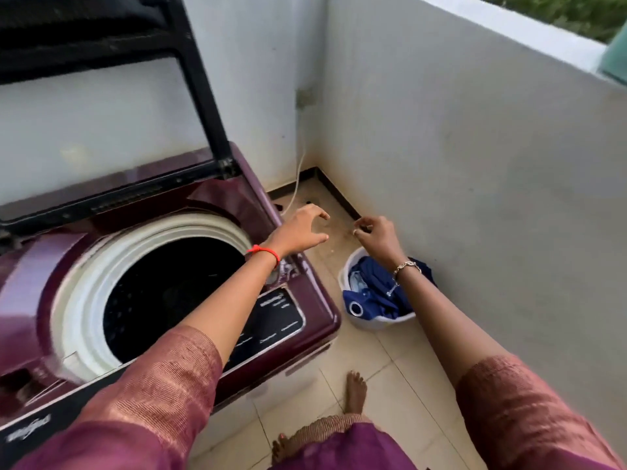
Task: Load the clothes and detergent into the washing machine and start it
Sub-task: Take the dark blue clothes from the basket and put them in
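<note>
Beside the washing machine (27, 283), on its right flank, a white bucket (380, 322) sits on the tiled floor with blue clothes (373, 296) heaped in it, and that is where the load is: none of it can be seen in the machine. From the head camera, the only view, the machine's lid (101, 113) stands raised at the back and the drum (163, 293) gapes dark below it (too dark to say whether anything lies at the bottom). The left hand (302, 228) hangs over the machine's right rear corner, fingers spread and relaxed, holding nothing. The right hand (376, 237) is further right of the machine, above the bucket's far rim, with its fingers loosely curled downward and nothing visible in them. Both arms reach out toward the bucket side. The control panel (274, 320) runs along the machine's front right edge, under the left forearm. No detergent shows anywhere around the machine. My reading is that the loading step is just opening: with the lid up, the hands are going for the first garments. The next move calls for both hands to drop into the bucket, gather a bundle of the blue cloth, lift it clear of the rim and carry it left over the machine's edge into the drum.
</note>
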Motion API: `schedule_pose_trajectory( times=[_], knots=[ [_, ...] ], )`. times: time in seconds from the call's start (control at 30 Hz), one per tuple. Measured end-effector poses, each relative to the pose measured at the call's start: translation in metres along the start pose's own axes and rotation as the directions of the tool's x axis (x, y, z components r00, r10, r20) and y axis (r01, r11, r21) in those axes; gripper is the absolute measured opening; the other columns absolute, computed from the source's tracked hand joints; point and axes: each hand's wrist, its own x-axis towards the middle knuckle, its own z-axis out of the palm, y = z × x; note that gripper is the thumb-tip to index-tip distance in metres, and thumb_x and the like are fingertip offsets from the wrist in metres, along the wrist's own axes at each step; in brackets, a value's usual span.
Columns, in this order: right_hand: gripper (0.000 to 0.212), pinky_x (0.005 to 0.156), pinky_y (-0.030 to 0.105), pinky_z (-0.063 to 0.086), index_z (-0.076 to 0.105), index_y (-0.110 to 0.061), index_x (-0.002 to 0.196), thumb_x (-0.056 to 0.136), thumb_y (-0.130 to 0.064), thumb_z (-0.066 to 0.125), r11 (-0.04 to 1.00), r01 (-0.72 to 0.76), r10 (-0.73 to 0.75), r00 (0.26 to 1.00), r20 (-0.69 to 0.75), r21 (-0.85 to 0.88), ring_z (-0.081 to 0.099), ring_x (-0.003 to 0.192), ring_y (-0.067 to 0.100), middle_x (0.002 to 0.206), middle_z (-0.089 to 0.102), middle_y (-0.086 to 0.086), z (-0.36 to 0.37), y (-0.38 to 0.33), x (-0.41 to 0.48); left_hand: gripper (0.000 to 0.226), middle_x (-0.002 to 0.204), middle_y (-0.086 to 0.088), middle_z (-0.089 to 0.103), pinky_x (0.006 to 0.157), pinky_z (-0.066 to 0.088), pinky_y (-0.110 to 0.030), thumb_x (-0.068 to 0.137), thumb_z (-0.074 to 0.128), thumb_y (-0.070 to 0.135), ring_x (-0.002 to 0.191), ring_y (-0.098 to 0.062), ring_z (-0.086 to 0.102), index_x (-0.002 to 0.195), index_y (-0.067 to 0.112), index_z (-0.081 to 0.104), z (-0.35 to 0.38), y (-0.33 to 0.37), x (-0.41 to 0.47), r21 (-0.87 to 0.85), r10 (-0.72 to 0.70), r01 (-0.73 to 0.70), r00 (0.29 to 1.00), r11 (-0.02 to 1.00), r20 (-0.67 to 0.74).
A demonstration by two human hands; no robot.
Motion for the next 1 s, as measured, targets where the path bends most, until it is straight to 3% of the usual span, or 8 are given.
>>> schedule_pose_trajectory(
  times=[0.1, 0.17, 0.3, 0.43, 0.57, 0.7, 0.87, 1.0],
  knots=[
    [0.024, 0.077, 0.026, 0.05, 0.066, 0.001, 0.105, 0.086, -0.005, 0.053, 0.994, -0.112, 0.112, 0.994, 0.007, -0.011, 0.064, 0.086, 0.028, 0.104, 0.068, 0.018, -0.018, 0.052, 0.009, 0.059, 0.141, -0.013, 0.042, 0.107, 0.025, -0.026, 0.082, 0.069, 0.022, 0.132, -0.025, 0.038, 0.133, 0.007, 0.044, 0.032, 0.017, 0.04, 0.118, -0.007, -0.018, 0.978, 0.993, 0.208],
    [0.023, 0.07, 0.023, 0.044, 0.067, 0.003, 0.102, 0.085, -0.004, 0.053, 0.986, -0.165, 0.165, 0.986, 0.008, -0.031, 0.064, 0.084, 0.031, 0.098, 0.069, 0.021, -0.027, 0.087, 0.016, 0.077, 0.15, -0.013, 0.03, 0.113, 0.02, -0.032, 0.081, 0.07, 0.032, 0.139, -0.027, 0.026, 0.143, 0.009, 0.03, 0.054, 0.023, 0.065, 0.246, -0.081, -0.018, 0.918, 0.969, 0.388],
    [0.026, 0.083, 0.028, 0.044, 0.064, 0.002, 0.107, 0.084, -0.006, 0.055, 0.959, -0.283, 0.284, 0.958, 0.045, -0.028, 0.062, 0.098, 0.032, 0.103, 0.068, 0.022, -0.05, 0.157, 0.046, 0.091, 0.156, -0.01, 0.014, 0.116, 0.012, -0.041, 0.08, 0.068, 0.041, 0.144, -0.032, 0.008, 0.149, 0.014, 0.014, 0.097, 0.034, 0.12, 0.385, -0.235, -0.005, 0.784, 0.923, 0.574],
    [0.045, 0.095, 0.03, 0.038, 0.052, -0.001, 0.124, 0.082, -0.014, 0.063, 0.932, -0.361, 0.363, 0.924, 0.119, -0.04, 0.05, 0.116, 0.029, 0.128, 0.052, 0.019, -0.06, 0.22, 0.072, 0.093, 0.158, -0.01, 0.006, 0.117, 0.005, -0.043, 0.082, 0.066, 0.04, 0.145, -0.031, -0.002, 0.149, 0.014, 0.008, 0.135, 0.045, 0.167, 0.42, -0.279, -0.016, 0.725, 0.907, 0.629],
    [0.084, 0.11, 0.041, 0.031, 0.024, -0.009, 0.142, 0.077, -0.028, 0.073, 0.904, -0.413, 0.428, 0.867, 0.257, -0.114, 0.03, 0.134, 0.033, 0.146, 0.026, 0.019, -0.054, 0.279, 0.09, 0.097, 0.159, -0.005, -0.001, 0.112, -0.001, -0.06, 0.078, 0.069, 0.041, 0.144, -0.032, -0.013, 0.149, 0.023, 0.005, 0.182, 0.034, 0.203, 0.425, -0.298, 0.009, 0.727, 0.905, 0.619],
    [0.112, 0.114, 0.049, 0.022, 0.002, -0.018, 0.148, 0.069, -0.04, 0.078, 0.859, -0.469, 0.512, 0.791, 0.335, -0.204, 0.006, 0.142, 0.036, 0.154, 0.003, 0.02, -0.037, 0.322, 0.094, 0.105, 0.158, -0.003, -0.008, 0.108, -0.009, -0.065, 0.075, 0.071, 0.045, 0.144, -0.032, -0.017, 0.149, 0.026, -0.001, 0.225, 0.016, 0.22, 0.456, -0.297, -0.028, 0.723, 0.889, 0.623],
    [0.124, 0.112, 0.057, 0.021, -0.011, -0.028, 0.147, 0.064, -0.045, 0.08, 0.807, -0.527, 0.59, 0.723, 0.359, -0.265, -0.007, 0.143, 0.037, 0.156, -0.011, 0.014, -0.007, 0.367, 0.104, 0.111, 0.158, -0.006, -0.01, 0.107, -0.009, -0.066, 0.074, 0.071, 0.047, 0.143, -0.032, -0.018, 0.148, 0.024, -0.008, 0.271, -0.019, 0.245, 0.489, -0.311, -0.058, 0.705, 0.87, 0.637],
    [0.131, 0.107, 0.066, 0.021, -0.019, -0.034, 0.143, 0.061, -0.045, 0.083, 0.794, -0.538, 0.607, 0.723, 0.329, -0.284, -0.014, 0.142, 0.036, 0.154, -0.021, 0.009, 0.018, 0.401, 0.125, 0.115, 0.157, -0.006, -0.014, 0.106, -0.005, -0.069, 0.073, 0.07, 0.052, 0.143, -0.032, -0.02, 0.147, 0.025, -0.014, 0.307, -0.049, 0.275, 0.544, -0.301, -0.147, 0.701, 0.826, 0.646]
  ],
)
